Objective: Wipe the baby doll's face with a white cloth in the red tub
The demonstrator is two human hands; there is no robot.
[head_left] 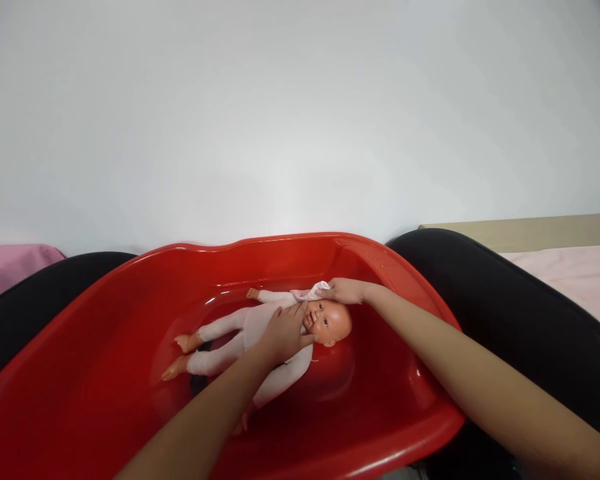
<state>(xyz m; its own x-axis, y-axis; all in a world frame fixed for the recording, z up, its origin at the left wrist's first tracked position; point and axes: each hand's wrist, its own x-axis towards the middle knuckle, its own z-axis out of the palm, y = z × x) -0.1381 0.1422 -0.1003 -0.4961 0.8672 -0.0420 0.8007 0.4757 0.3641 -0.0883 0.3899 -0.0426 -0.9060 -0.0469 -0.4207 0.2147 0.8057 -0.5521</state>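
A baby doll with a bald head and a white fabric body lies on its back in a red baby bathtub. Its head points right and its bare feet point left. My left hand rests across its upper chest by the chin, fingers stretched out and thumb apart. Beside the doll's head, on the far side, my right hand pinches a small white cloth with faint pink marks. The cloth is close to the doll's cheek; whether it touches cannot be made out.
Black rounded surfaces flank the tub on both sides. Pink fabric shows at far left, and pale pink bedding with a wooden board at right. A white wall rises behind the tub.
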